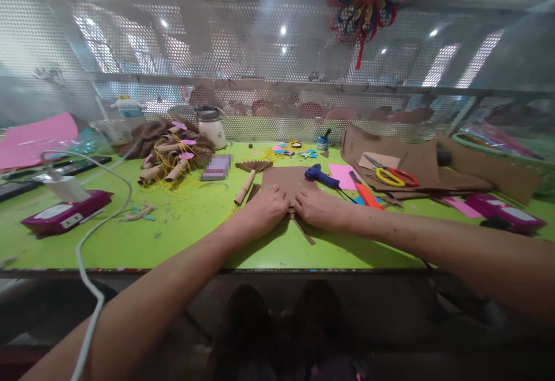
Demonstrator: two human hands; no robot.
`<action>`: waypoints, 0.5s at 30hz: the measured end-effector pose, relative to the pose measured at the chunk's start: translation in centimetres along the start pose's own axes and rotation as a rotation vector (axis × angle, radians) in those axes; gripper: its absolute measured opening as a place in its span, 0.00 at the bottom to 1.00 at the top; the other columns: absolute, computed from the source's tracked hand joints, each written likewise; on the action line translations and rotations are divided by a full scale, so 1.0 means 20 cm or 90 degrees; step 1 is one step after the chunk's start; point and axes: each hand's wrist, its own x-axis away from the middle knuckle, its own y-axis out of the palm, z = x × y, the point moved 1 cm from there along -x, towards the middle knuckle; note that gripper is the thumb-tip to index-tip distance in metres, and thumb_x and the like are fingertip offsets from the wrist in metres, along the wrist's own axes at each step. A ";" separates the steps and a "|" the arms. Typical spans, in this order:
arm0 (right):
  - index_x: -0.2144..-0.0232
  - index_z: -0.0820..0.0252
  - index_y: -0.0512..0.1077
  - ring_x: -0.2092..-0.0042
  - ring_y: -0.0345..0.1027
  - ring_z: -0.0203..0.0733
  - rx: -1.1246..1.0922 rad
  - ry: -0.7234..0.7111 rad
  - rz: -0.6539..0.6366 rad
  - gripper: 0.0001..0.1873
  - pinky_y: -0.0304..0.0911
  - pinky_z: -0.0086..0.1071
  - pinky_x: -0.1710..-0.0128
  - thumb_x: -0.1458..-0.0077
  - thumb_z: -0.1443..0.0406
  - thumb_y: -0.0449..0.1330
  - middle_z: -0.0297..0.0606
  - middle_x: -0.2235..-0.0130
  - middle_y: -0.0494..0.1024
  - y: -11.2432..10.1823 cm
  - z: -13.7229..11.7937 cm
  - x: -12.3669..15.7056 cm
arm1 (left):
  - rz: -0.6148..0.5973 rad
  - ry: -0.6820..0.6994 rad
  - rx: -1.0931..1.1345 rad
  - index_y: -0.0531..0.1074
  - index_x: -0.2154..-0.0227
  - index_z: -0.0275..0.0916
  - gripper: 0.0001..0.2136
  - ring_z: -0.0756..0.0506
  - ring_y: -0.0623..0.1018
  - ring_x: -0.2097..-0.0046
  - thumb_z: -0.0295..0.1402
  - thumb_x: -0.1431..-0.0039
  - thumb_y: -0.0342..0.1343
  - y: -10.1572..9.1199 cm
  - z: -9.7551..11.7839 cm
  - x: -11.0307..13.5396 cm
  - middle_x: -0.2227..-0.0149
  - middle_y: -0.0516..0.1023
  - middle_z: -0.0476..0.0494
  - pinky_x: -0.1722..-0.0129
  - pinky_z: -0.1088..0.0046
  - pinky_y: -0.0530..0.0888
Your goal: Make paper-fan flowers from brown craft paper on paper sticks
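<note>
A brown paper sheet point(288, 176) lies on the green table in front of me. My left hand point(271, 206) is closed on its near edge, fingers curled. Close beside it, my right hand point(310, 204) pinches the same edge. Narrow brown strips point(304, 233) stick out below the hands. A blue glue gun point(321, 176) rests at the sheet's right side, beside pink paper point(344, 175) and an orange-handled cutter point(365, 191). To the left lies a rolled paper tube point(245, 188) with a pleated brown fan point(254, 165) at its end.
Scissors point(395, 177) lie on stacked brown paper point(401, 152) at right. Several tubes with yellow string point(173, 164) pile at left, near a jug point(211, 126). A white cable point(93, 228) crosses the left side from a purple power strip point(67, 210). Perforated metal point(269, 51) stands behind.
</note>
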 end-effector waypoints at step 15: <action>0.61 0.70 0.71 0.59 0.62 0.48 -0.085 0.144 0.125 0.10 0.59 0.39 0.59 0.40 0.72 0.50 0.49 0.63 0.71 -0.04 -0.04 0.04 | 0.096 -0.255 0.387 0.77 0.70 0.34 0.20 0.46 0.73 0.68 0.37 0.39 0.40 0.01 -0.19 -0.07 0.70 0.77 0.41 0.64 0.70 0.67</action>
